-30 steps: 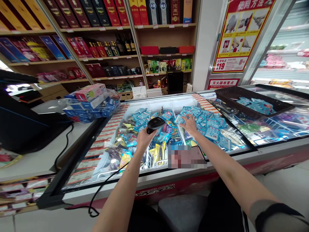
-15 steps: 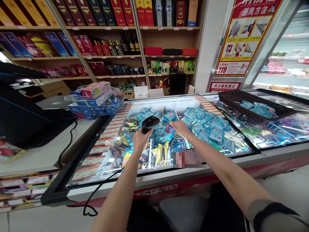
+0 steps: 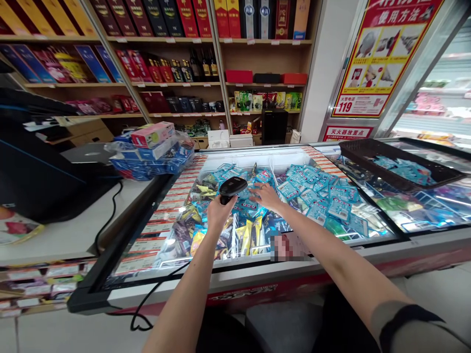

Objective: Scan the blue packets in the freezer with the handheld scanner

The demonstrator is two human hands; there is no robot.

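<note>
My left hand (image 3: 220, 213) is wrapped round the handle of a black barcode scanner (image 3: 233, 186), held above the freezer's glass top. To its right, my right hand (image 3: 268, 197) reaches over the same glass with its fingers spread, and I see nothing held in it. Blue packets (image 3: 250, 205) lie around and below its fingertips; whether it touches any I cannot tell. More blue packets (image 3: 309, 189) are heaped right of the white wire divider (image 3: 274, 177). Yellow packets (image 3: 244, 234) stand in the compartment near the front edge.
A phone-like slab with a blurred screen (image 3: 289, 246) lies at the freezer's front edge, partly behind my right forearm. A black tray (image 3: 439, 180) of blue packets rests at the right. A cable (image 3: 138, 311) loops at the front left. Plastic-wrapped boxes (image 3: 147, 157) sit on the left counter.
My right hand's fingers have spread from a pinch near a purple packet, which no longer shows there. The scanner stays in my left hand. The whole view has shifted slightly.
</note>
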